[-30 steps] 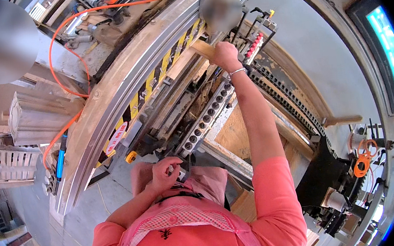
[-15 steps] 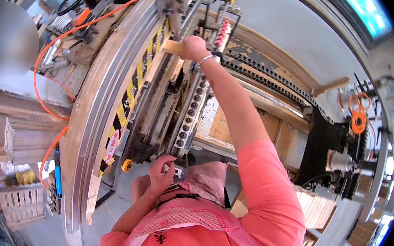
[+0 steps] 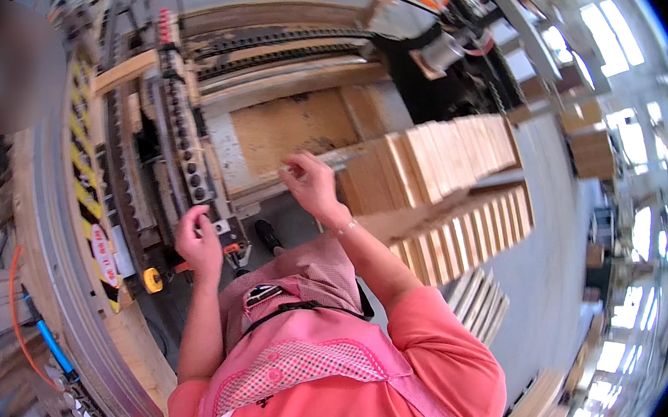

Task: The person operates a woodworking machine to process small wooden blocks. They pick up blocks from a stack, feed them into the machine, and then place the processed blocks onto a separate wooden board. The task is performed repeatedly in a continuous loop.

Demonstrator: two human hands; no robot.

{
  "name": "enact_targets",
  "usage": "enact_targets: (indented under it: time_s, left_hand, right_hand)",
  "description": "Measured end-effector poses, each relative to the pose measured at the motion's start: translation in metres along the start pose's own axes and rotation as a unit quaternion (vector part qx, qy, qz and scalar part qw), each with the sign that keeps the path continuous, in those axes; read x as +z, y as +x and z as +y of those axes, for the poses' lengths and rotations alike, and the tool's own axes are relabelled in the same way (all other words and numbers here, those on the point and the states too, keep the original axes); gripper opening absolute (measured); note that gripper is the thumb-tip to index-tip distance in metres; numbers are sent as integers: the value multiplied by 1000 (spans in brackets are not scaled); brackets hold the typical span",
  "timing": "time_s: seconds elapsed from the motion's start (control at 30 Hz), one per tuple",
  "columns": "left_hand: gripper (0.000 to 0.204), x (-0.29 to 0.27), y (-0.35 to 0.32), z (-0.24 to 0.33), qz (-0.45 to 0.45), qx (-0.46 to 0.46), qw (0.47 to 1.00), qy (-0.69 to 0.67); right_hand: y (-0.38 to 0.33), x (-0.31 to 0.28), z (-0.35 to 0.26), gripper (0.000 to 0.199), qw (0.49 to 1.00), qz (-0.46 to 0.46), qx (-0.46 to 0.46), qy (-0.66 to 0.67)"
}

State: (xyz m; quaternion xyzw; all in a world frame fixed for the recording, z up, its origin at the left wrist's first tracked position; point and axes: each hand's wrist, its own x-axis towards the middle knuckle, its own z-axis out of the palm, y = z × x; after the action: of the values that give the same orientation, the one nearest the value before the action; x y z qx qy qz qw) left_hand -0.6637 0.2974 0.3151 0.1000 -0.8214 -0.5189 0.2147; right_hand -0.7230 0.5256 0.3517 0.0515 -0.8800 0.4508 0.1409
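Note:
My left hand is raised beside the near end of the black-knobbed machine rail. Its fingers are loosely bent, and I see nothing in them. Just above the left end of a stack of wooden boards hovers my right hand, fingers curved and a little apart, holding nothing visible. A light wooden strip lies across the far part of the machine, out of reach of both hands.
A wooden beam with a metal rail and yellow-black striped tape run along the left. More boards are stacked below the upper pile. Black cable chains cross behind. An orange hose hangs at far left.
My right hand has let go of the wooden strip and come back toward the board stack. The view has swung right, bringing the boards in. My left hand has lifted slightly.

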Motion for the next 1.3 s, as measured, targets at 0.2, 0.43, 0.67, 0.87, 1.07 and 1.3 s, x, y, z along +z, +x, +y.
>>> enact_targets:
  time_s: [0.2,0.43,0.67,0.87,1.07,1.3]
  left_hand:
    - [14,2,-3,-6,-12,-9,1000,-16]
    - [14,3,-2,-8,-17,3,1000,-11]
    - [14,3,-1,-2,-7,-3,1000,31]
    - [15,4,-1,2,1,13,998,67]
    - [14,5,-1,-1,0,-2,999,43]
    - [16,6,-1,-5,-17,-16,999,43]
  right_hand:
    - [-169,-152,93,13,950,162,168,-206]
    - [-290,-251,153,28,803,104,421,-408]
    - [-316,-253,178,33,815,28,417,-401]
    - [-314,-238,177,34,809,21,391,-439]
    - [-312,-231,180,37,815,53,388,-427]
    - [-305,-214,163,45,783,66,437,-438]
